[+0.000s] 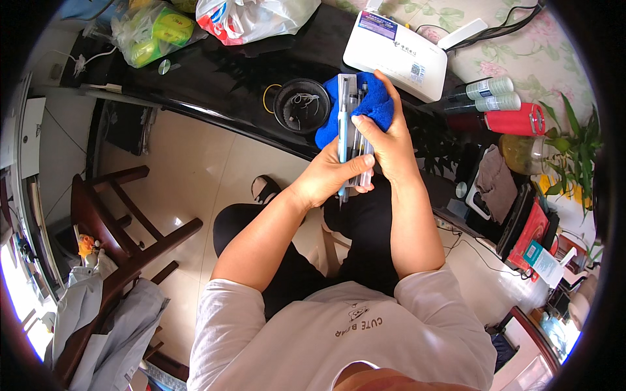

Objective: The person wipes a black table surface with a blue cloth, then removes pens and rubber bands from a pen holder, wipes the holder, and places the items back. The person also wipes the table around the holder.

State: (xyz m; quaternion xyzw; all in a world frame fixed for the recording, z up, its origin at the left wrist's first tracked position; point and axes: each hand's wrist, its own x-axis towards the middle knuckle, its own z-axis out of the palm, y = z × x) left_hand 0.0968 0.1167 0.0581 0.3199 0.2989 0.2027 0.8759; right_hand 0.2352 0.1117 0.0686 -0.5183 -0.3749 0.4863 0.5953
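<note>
My left hand grips a bundle of pens, a light-blue one among them, with the thumb across their lower part. Around the upper part of the bundle my right hand holds a blue cloth, its thumb pressing on the cloth's near edge. Part of the cloth hangs to the left behind the pens. Just left of the cloth stands a round black mesh pen holder, with a pale string and small bits inside. How many pens there are is hard to tell behind the fingers.
A white router lies behind my hands on the glossy black tabletop. Two pale-green cylinders, a red cylindrical speaker and a plant in a glass jar stand right. Plastic bags sit at the back; a wooden chair is left.
</note>
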